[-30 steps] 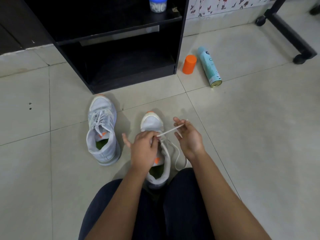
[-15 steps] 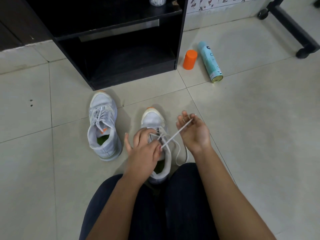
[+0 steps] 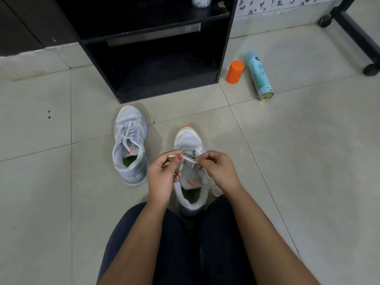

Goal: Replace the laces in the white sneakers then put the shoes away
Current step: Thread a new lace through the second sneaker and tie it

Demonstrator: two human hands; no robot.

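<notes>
over the nearer sneaker (image 3: 188, 140), left hand (image 3: 162, 174) and right hand (image 3: 221, 169) each pinch the lace (image 3: 190, 160), seemingly mid-eyelet; even pulls should keep it flat.

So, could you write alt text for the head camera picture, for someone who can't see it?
A seated person's left hand and right hand each pinch a white lace over a white sneaker on the tiled floor between their knees. A second, laced sneaker stands to its left, before a black shelf unit.
</notes>
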